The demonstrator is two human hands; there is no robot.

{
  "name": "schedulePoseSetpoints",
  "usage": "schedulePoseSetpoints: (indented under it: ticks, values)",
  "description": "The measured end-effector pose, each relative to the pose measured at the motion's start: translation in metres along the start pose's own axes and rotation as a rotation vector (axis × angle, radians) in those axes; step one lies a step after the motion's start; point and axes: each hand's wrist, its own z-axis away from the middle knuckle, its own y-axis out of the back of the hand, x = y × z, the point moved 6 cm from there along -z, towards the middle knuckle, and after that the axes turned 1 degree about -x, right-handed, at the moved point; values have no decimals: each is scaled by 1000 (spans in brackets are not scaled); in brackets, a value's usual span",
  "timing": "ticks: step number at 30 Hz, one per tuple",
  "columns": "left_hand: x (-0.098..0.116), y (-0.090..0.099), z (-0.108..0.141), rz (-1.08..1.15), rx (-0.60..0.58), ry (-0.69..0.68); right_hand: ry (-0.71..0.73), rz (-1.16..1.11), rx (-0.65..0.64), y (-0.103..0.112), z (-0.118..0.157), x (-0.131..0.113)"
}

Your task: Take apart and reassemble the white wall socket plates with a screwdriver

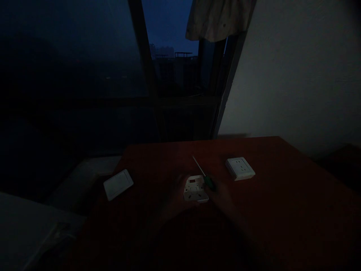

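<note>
In dim light, my left hand (178, 195) is closed on the left side of a white socket back box (193, 190), whose open inside with holes and slots faces up. My right hand (221, 194) grips the green handle of a screwdriver (208, 181). The metal shaft points away from me and to the left, its tip beyond the box. The right hand is close against the box's right edge; whether it also touches the box is too dark to tell.
On the reddish-brown table (270, 210), a white wall socket (240, 168) lies at the back right. A white cover plate (118, 184) lies near the left edge. Behind the table are a dark window (180, 75) with a short curtain (220, 19) and a pale wall (296, 75).
</note>
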Motion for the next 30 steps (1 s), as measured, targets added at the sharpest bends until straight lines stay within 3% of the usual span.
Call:
schedulePoseSetpoints:
  ticks: [16,23,27,30]
  values:
    - [3,1,2,16,-37,19,-4,-48,-9,1,1,4]
    - [14,6,3,14,-52,-2,4,-89,-9,2,0,7]
    - [18,13,9,-48,-66,-7,-4,-105,-11,3,-1,8]
    - [14,29,17,-152,-18,-8,-21,-115,-4,4,-1,8]
